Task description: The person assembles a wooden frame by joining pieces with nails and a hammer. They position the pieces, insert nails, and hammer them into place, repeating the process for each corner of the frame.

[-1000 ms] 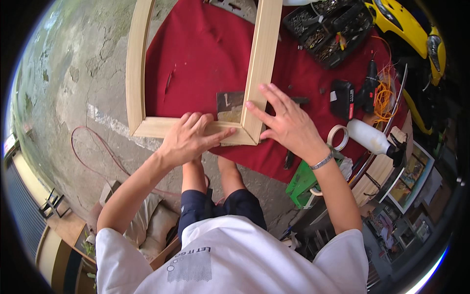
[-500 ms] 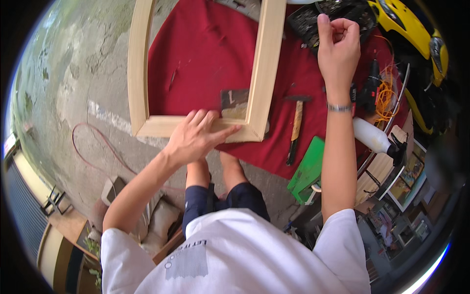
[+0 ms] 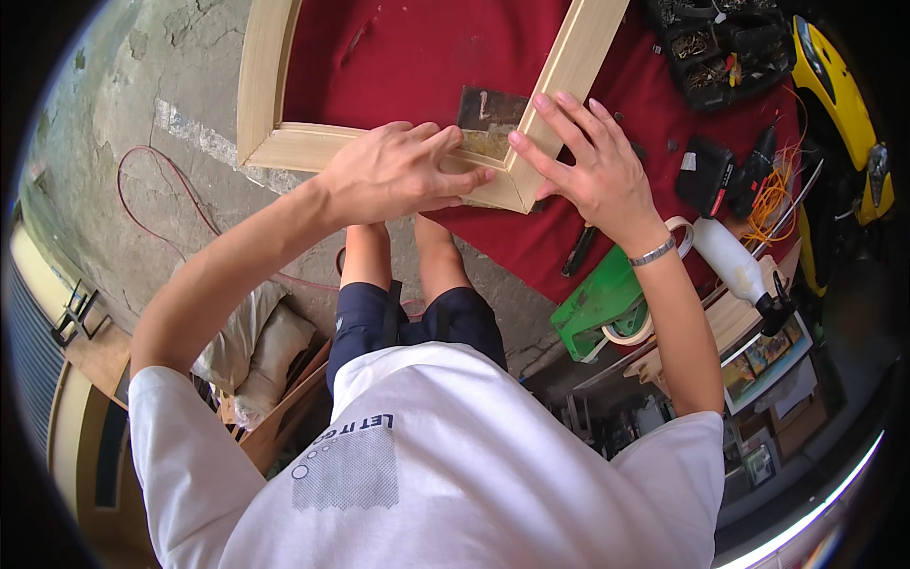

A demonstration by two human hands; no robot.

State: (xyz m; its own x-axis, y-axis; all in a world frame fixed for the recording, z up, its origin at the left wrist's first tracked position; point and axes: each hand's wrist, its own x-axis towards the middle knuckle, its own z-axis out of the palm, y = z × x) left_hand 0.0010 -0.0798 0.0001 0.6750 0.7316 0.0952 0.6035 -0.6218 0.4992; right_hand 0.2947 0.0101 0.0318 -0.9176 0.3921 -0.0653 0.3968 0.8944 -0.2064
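Note:
A pale wooden frame [image 3: 308,149] lies on a red cloth [image 3: 398,76], its near left part sticking out beyond the cloth. My left hand [image 3: 393,171] is closed over the near rail, fingers curled across the wood and thumb pointing right. At the near right corner, my right hand [image 3: 597,175] rests with spread fingers across the right rail, its thumb by the outer edge. Inside that corner a flat, stained dark plate [image 3: 488,112] partly shows. Beside my right hand, a hammer's dark handle end [image 3: 579,252] sticks out; the rest is hidden.
To the right are a black tray of nails or screws [image 3: 697,43], a dark power drill [image 3: 758,156], orange cord [image 3: 779,190], and a white bottle [image 3: 728,256]. A green tape dispenser [image 3: 592,308] sits near my right forearm. A yellow vehicle part [image 3: 834,85] stands farther right.
My right hand has come down from above the cloth onto the frame's right rail. The frame appears shifted and turned in view. My left hand stays on the near rail, closer to the corner.

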